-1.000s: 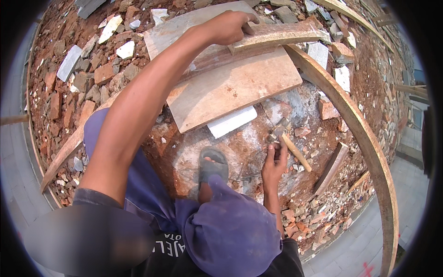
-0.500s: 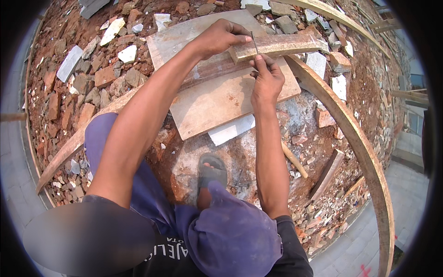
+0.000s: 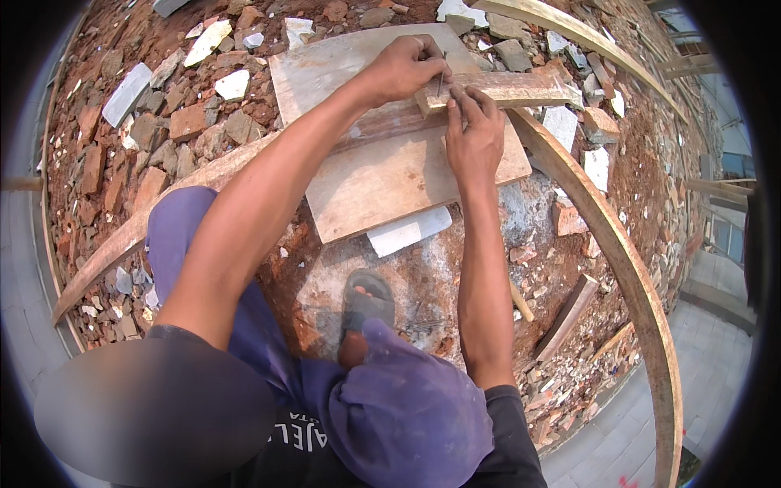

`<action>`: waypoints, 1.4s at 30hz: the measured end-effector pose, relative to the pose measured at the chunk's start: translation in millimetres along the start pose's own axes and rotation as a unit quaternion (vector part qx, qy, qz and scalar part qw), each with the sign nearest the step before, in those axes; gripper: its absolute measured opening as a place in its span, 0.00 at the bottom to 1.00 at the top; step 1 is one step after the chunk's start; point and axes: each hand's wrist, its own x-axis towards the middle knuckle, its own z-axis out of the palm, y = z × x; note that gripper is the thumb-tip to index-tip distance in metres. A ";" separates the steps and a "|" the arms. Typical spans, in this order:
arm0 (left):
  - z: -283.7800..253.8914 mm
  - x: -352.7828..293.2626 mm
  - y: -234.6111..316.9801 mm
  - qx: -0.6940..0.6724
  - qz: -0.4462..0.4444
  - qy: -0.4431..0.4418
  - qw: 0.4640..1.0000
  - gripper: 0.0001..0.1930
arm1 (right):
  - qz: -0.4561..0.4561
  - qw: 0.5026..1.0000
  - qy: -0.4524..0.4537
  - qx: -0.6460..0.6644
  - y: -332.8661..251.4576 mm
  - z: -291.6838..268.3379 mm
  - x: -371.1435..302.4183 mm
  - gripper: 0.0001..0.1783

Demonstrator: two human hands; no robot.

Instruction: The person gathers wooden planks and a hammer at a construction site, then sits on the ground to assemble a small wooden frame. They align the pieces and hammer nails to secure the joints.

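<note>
**Both hands on a nail at the end of a wooden batten**

At the far left of the frame lies a bed of broken brick rubble (image 3: 106, 171), red and grey pieces scattered up to the top edge. A long curved timber strip (image 3: 122, 244) runs through it from the lower left toward the middle. My knee in purple trousers (image 3: 175, 236) rises beside it.

Just left of centre at the top, my left hand (image 3: 403, 69) is closed over the end of a short wooden batten (image 3: 504, 88), fingers curled down around it and pressing it onto the large plywood sheet (image 3: 382, 179) beneath. Between my two hands, in the upper middle, a thin nail (image 3: 440, 84) stands nearly upright on the batten's end. My right hand (image 3: 473, 134) sits just right of it, fingertips pinched together at the nail, the palm resting over the plywood.

Below the sheet, at centre, a white tile fragment (image 3: 409, 230) lies on the dirt, and lower still my foot in a grey sandal (image 3: 366, 302) is planted on the ground.

To the right, a second curved timber strip (image 3: 626, 268) sweeps from the upper middle down to the lower right corner, with more rubble on both sides.
</note>
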 end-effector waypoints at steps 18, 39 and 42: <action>-14.7 -29.3 -22.9 0.047 0.004 0.059 0.997 0.14 | -0.031 0.998 -0.028 -0.046 1.1 -1.8 0.8 0.13; -6.9 0.1 9.9 0.019 0.070 0.001 0.997 0.12 | -0.029 0.999 -0.025 -0.038 0.2 -3.1 1.7 0.13; -1.0 -1.0 6.2 0.021 0.063 -0.008 0.998 0.12 | -0.026 0.999 -0.026 -0.037 -0.3 -2.4 0.5 0.13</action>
